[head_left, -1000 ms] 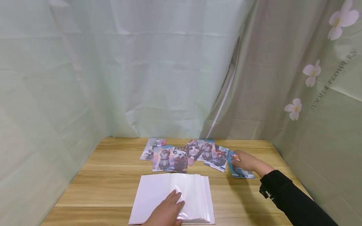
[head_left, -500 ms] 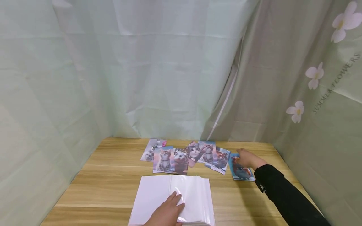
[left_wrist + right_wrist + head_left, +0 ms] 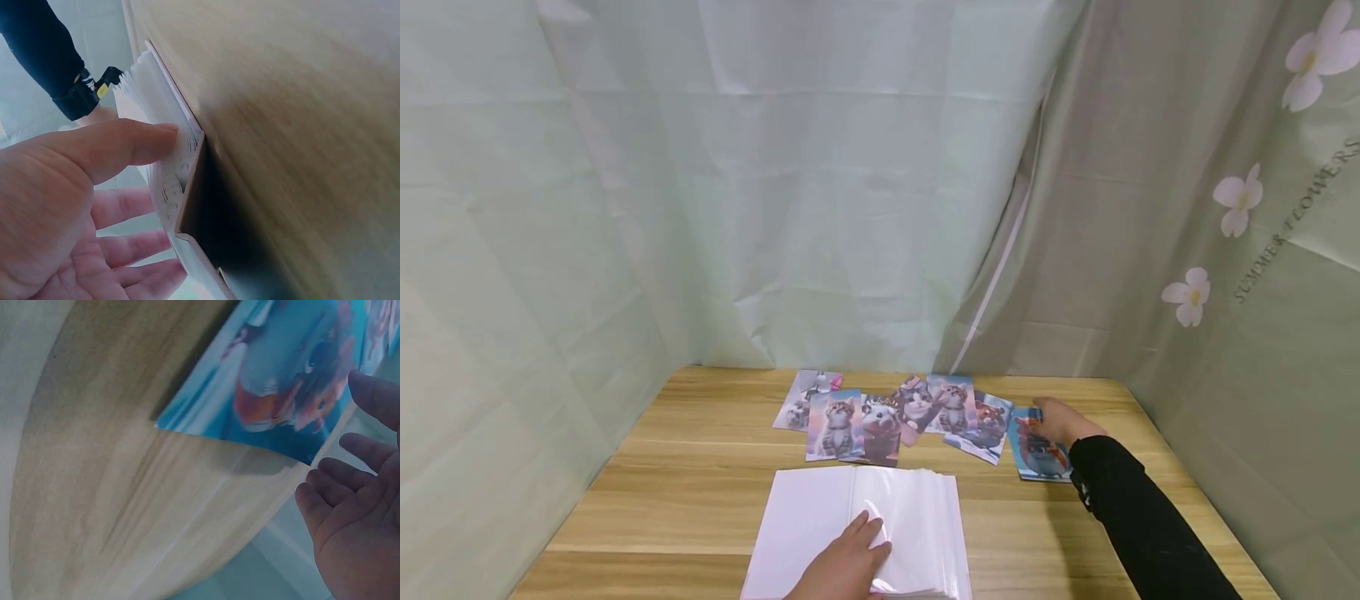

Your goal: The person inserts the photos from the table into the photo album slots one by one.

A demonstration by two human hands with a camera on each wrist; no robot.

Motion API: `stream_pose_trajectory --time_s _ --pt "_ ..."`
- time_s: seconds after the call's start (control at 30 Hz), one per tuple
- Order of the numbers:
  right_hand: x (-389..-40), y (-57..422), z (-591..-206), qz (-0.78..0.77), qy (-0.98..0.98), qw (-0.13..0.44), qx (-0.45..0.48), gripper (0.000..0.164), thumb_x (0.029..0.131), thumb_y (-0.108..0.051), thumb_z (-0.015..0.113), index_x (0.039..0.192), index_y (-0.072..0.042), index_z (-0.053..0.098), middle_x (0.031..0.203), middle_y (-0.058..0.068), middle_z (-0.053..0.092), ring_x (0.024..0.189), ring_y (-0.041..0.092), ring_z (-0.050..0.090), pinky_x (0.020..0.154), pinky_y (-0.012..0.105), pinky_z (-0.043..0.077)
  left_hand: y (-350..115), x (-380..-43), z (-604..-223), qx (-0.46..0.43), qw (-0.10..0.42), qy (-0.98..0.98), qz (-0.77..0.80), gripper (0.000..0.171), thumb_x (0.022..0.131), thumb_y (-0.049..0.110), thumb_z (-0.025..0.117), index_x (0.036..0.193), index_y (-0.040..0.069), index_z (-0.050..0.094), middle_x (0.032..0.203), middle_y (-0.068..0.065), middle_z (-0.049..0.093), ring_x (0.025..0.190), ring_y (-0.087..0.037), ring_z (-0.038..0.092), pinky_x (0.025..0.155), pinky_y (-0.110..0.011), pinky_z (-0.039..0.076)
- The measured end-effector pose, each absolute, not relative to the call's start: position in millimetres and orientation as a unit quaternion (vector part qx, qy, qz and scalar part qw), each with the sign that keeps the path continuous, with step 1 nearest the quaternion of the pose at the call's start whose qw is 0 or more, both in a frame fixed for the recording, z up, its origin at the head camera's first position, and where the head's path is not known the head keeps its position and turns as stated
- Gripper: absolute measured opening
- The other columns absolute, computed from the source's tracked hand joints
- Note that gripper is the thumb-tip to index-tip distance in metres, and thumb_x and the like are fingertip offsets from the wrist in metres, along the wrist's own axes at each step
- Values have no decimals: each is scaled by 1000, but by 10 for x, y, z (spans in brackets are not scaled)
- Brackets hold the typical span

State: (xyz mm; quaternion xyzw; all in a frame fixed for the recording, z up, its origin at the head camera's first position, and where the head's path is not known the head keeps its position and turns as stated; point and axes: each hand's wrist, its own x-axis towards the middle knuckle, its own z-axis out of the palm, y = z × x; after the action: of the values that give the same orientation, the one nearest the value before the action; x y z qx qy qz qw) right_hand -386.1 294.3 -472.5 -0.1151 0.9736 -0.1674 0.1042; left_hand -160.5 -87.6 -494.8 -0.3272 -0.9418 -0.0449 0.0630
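Note:
An open photo album [image 3: 805, 517] with clear sleeve pages lies at the table's front. My left hand [image 3: 846, 557] rests on its right-hand pages with fingers stretched out. In the left wrist view the thumb [image 3: 144, 140] lies against the lower edges of the stacked pages. My right hand [image 3: 1063, 422] is at the upper right of a blue picture card [image 3: 1036, 458]. In the right wrist view the thumb [image 3: 375, 400] is right at the card's edge, the other fingers loosely bent beside it. One corner of the card stands slightly off the wood.
Several animal picture cards lie behind the album, some overlapping, among them a kitten card [image 3: 835, 429], a crowned-animal card [image 3: 880, 433] and a bear-like animal card [image 3: 985, 429]. Pale curtains [image 3: 865, 208] enclose the wooden table [image 3: 647, 500] at the back and sides.
My right hand has shifted a little right across the blue card toward its upper right edge, uncovering more of the picture. The left hand stays on the album.

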Motion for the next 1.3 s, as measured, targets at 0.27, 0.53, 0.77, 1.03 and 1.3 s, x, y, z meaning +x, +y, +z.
stream_pose_trajectory --time_s 0.27,0.53,0.77,1.03,1.3 --pt "-3854 3004 -4767 -149 975 91 -135 45 90 -2 65 130 15 52 115 28 60 97 35 57 91 53 48 -875 -1599 -4951 -334 80 -938 -49 52 76 54 76 106 11 75 118 -16 64 114 -39 61 93 -33 54" --pt "-3820 2987 -4754 -144 979 67 -131 56 86 -8 76 132 14 53 119 30 54 104 40 58 91 53 49 -860 -1584 -4957 -332 75 -939 -48 48 77 51 77 102 10 75 116 -15 64 112 -38 62 91 -32 55" --pt "-3880 2999 -4848 -153 981 38 -112 55 79 -6 82 126 10 59 109 23 51 90 32 55 83 48 51 -869 -1598 -4986 -339 81 -936 -43 51 77 54 76 103 10 76 116 -15 65 111 -39 63 93 -31 54" --pt "-3881 3077 -4881 -188 975 16 -115 49 76 8 74 122 11 59 116 32 57 104 42 57 86 51 50 -856 -1604 -4966 -337 72 -938 -41 46 77 48 78 104 10 76 117 -15 65 112 -39 63 93 -32 54" --pt "-3837 3202 -4847 -220 969 -20 -106 40 79 18 51 117 11 63 119 33 61 94 37 60 74 44 48 -879 -1615 -4958 -327 70 -940 -61 59 78 61 73 105 9 76 118 -17 65 113 -41 62 92 -35 55"
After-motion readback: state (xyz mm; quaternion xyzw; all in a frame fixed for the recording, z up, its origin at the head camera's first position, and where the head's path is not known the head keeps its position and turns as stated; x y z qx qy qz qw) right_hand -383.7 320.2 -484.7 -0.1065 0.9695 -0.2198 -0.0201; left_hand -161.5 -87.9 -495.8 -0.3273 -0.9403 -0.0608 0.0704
